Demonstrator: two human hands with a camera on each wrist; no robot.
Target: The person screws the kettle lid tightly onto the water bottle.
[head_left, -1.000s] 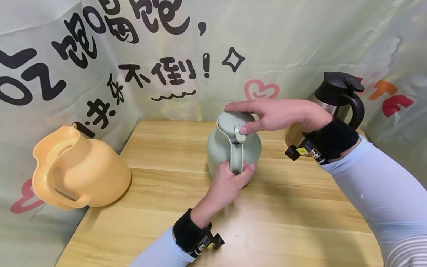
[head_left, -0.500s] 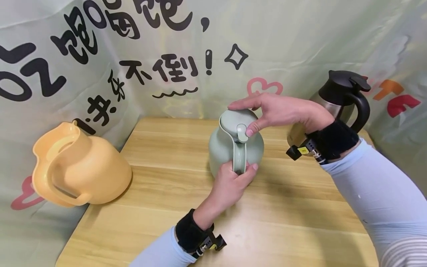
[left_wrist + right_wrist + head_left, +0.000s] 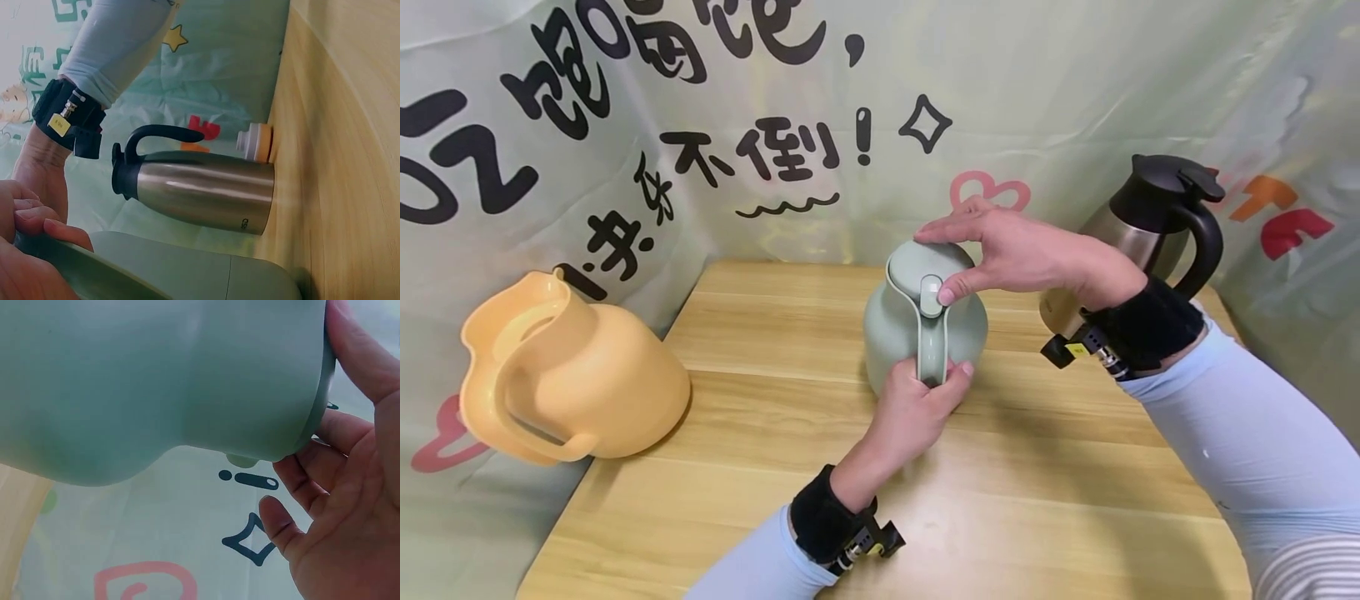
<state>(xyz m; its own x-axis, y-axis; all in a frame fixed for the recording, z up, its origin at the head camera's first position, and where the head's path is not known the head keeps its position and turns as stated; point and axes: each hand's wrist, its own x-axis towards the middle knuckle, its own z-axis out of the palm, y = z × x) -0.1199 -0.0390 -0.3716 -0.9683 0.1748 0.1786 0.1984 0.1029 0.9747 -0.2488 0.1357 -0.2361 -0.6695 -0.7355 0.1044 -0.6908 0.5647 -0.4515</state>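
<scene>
Green jug seen upright near the middle of the wooden table, toward the back edge, handle turned to the person. Handle is gripped low by the left hand, fingers wrapped round it, thumb laid along the right side. Right hand is spread across the top from the right: lid is straddled, thumb touching the tab above the handle, other fingers reaching to the far rim. How hard the tab is pressed can't be told. Lid is seated in the jug's mouth. In the right wrist view the rim is touched by fingertips, little finger held free of it. Yellow jug is placed at the table's left edge, well apart from both hands, its handle also turned toward the person. Steel flask is stood upright at the back right, partly hidden behind the right wrist in the head view. A small orange-and-grey container is seen near the flask in the left wrist view. Table is backed by a pale sheet printed with black lettering.
</scene>
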